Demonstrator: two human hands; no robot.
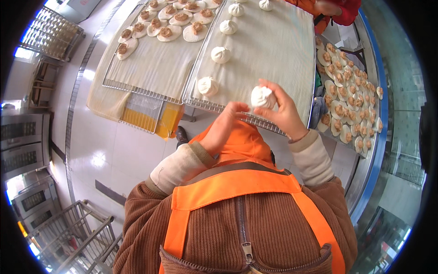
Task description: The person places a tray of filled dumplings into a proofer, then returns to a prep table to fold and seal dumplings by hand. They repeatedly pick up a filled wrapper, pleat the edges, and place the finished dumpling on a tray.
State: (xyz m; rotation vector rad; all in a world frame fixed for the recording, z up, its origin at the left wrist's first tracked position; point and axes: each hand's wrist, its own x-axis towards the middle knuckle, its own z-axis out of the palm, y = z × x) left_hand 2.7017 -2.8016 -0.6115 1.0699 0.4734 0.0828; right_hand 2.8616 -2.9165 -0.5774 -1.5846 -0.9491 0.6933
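My right hand holds a pleated white dough bun between thumb and fingers, over the near edge of a cloth-lined wire rack. Just left of it, my left hand is raised with its fingers apart and nothing in it. Pleated buns stand in a column along the rack's left side, the nearest one close to the front corner. On the left rack, flat dough rounds topped with minced filling lie grouped at the far end.
Many filled dough rounds cover a counter on the right. Another person's hand and red sleeve show at the top right. A yellow container is under the left rack's front edge. A metal rack cart stands at the lower left.
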